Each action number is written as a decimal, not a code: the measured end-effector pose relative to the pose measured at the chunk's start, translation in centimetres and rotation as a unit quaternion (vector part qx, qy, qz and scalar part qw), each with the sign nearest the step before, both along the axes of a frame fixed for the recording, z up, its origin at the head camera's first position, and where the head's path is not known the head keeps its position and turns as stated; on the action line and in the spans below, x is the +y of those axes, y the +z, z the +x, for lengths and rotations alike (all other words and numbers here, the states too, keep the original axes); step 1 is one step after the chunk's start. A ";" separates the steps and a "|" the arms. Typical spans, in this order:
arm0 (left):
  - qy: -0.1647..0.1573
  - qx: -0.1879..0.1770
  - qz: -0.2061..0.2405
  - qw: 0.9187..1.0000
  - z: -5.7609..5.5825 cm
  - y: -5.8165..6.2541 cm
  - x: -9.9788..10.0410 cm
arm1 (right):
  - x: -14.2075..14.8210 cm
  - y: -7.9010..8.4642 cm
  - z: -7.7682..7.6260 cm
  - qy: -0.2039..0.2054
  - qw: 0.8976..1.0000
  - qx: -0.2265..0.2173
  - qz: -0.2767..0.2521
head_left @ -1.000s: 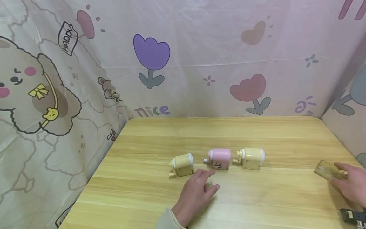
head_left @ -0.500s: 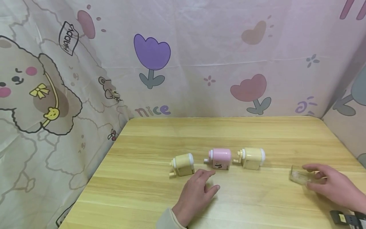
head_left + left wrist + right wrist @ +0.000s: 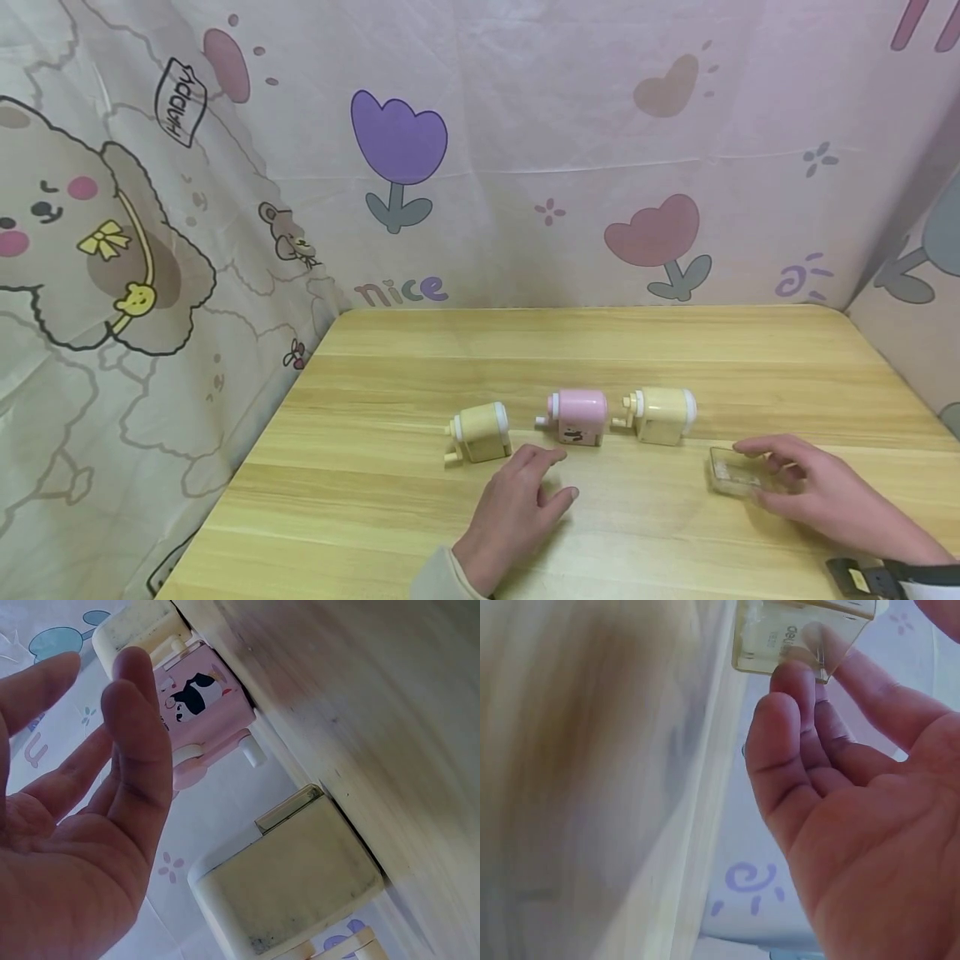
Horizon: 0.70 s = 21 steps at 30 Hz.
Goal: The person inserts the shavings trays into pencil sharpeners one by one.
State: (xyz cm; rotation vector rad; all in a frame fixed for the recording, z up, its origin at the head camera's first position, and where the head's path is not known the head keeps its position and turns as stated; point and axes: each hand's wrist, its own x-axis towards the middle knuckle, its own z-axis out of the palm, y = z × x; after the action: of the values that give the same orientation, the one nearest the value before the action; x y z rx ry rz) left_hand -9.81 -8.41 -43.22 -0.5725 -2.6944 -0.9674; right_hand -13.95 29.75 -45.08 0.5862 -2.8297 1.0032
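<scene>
My right hand [image 3: 817, 492] pinches a clear, yellowish plastic box [image 3: 722, 473], like a sharpener's shavings drawer, between thumb and fingers. In the right wrist view the box [image 3: 765, 634] shows printed lettering and sits at the fingertips. On the left, my other hand [image 3: 510, 508] rests low with loosely bent fingers, holding nothing. Just beyond its fingertips stand a cream-yellow crank pencil sharpener [image 3: 482, 432] and a pink one [image 3: 583, 417] with a dark-and-white picture on its side. Another cream-yellow sharpener [image 3: 663, 417] stands right of the pink one, nearest the box.
The sharpeners form a loose row across the middle of a wood-grain table [image 3: 420, 342], cranks toward the left. Printed cloth [image 3: 510, 242] hangs along the back and both sides of the table. A dark strap [image 3: 870, 579] is on the right wrist.
My right hand has carried the clear box leftward from the table's right edge to just right of the sharpeners. The left hand and the sharpeners have stayed put.
</scene>
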 end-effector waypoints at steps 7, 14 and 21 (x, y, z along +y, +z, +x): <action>-0.012 -0.025 0.004 1.000 0.2 0.1 0.2 | -1.2 -0.5 0.1 0.024 0.999 0.024 -0.016; -0.053 0.021 -0.010 0.998 0.2 0.2 1.1 | -2.0 -0.9 0.3 0.050 0.998 0.039 -0.026; -0.105 0.142 -0.100 0.979 -1.2 2.5 3.2 | -2.2 -0.6 0.2 0.048 0.998 0.031 -0.021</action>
State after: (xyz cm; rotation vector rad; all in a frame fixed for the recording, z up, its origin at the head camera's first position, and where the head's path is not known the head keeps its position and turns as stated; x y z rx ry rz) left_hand -11.00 -5.22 -40.71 -0.9732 -2.5220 -0.6043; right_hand -13.76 27.54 -45.73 0.7428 -2.7422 1.0380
